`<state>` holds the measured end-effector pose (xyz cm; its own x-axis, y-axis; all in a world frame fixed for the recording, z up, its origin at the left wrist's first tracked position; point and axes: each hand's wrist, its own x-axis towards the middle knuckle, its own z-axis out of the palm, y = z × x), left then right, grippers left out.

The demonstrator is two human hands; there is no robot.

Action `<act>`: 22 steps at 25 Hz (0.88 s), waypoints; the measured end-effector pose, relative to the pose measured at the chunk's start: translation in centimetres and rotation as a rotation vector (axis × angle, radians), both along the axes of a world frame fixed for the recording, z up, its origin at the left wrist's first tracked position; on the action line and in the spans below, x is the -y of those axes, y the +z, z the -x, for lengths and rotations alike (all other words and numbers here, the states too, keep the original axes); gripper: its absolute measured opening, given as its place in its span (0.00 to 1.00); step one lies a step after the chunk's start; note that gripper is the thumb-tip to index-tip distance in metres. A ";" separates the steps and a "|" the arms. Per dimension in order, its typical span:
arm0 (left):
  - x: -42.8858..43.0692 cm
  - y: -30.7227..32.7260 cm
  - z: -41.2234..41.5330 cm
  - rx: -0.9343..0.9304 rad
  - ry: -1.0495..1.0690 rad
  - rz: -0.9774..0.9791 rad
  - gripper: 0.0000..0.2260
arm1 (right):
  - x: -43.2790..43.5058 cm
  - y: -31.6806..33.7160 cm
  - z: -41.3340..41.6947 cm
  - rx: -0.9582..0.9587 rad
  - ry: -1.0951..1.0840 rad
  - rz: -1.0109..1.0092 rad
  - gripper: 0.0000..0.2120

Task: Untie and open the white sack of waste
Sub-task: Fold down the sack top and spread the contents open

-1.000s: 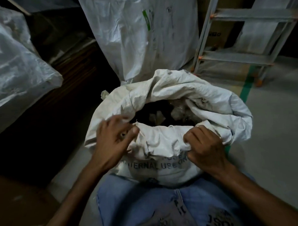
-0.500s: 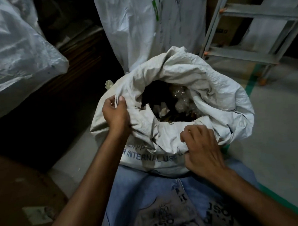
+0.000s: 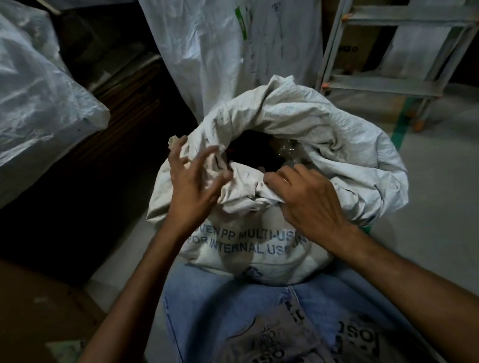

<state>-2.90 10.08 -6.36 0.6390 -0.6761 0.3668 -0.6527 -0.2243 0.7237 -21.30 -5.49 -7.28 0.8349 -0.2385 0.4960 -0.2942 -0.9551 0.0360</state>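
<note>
The white woven sack (image 3: pixel 349 154) stands upright on the floor in front of my knees, blue lettering on its near side. Its mouth gapes open, rim rolled outward, and dark waste (image 3: pixel 248 153) with some clear plastic shows inside. My left hand (image 3: pixel 191 183) hovers over the left part of the rim, fingers spread and blurred, holding nothing. My right hand (image 3: pixel 307 200) pinches the bunched near rim of the sack.
A tall white sack (image 3: pixel 227 50) stands just behind. A large clear plastic bag (image 3: pixel 23 94) lies at the left over dark boards. A metal stepladder (image 3: pixel 388 87) stands at the back right. Green tape (image 3: pixel 403 119) marks the grey floor. Brown cardboard (image 3: pixel 32 314) lies at lower left.
My left hand has let go of the left rim and opened, moving right. My right hand has shifted up along the near rim and grips the fold. The view moved closer.
</note>
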 end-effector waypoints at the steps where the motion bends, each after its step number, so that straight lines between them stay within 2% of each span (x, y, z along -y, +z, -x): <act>1: -0.3 0.1 -0.2 0.105 -0.070 -0.070 0.26 | 0.0 0.0 -0.1 0.018 -0.001 -0.006 0.13; 3: -0.6 1.1 -0.6 0.256 -0.226 -0.223 0.31 | 0.0 0.0 -0.3 0.004 -0.001 -0.052 0.14; 5: -0.3 2.3 -1.8 0.421 -0.382 -0.466 0.40 | 0.5 0.5 -0.1 -0.017 0.016 -0.121 0.16; 7: 0.4 2.9 -2.9 0.678 -0.443 -0.693 0.48 | 1.3 1.2 0.2 -0.042 0.052 -0.167 0.18; 9: 1.6 2.6 -3.2 0.876 -0.445 -0.770 0.52 | 1.7 1.7 0.2 -0.037 0.062 -0.183 0.19; 11: 2.2 1.7 -2.7 0.990 -0.436 -0.729 0.48 | 1.6 1.7 0.5 0.009 0.056 -0.178 0.19; 14: 1.4 2.6 -3.3 1.087 -0.306 -0.382 0.23 | 1.4 1.0 1.0 0.096 0.039 -0.097 0.15; 15: 0.9 3.3 -3.9 1.112 -0.225 -0.248 0.19 | 1.3 0.8 0.8 0.120 0.028 -0.067 0.16; 18: 0.1 4.2 -5.2 1.210 -0.035 -0.012 0.10 | 1.1 0.8 -0.9 0.155 0.127 -0.072 0.21; 20: -0.2 3.4 -4.8 1.167 0.062 0.019 0.09 | 0.5 1.1 -2.2 0.125 0.233 -0.078 0.24; 22: -0.5 3.2 -4.5 1.082 0.112 -0.011 0.08 | 0.1 1.3 -2.8 0.071 0.246 -0.038 0.29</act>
<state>1.62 10.63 -3.13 0.0397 -0.6410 0.7665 -0.9186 -0.3253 -0.2245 -18.53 -5.57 -6.02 0.8334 -0.0525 0.5502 -0.0536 -0.9985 -0.0141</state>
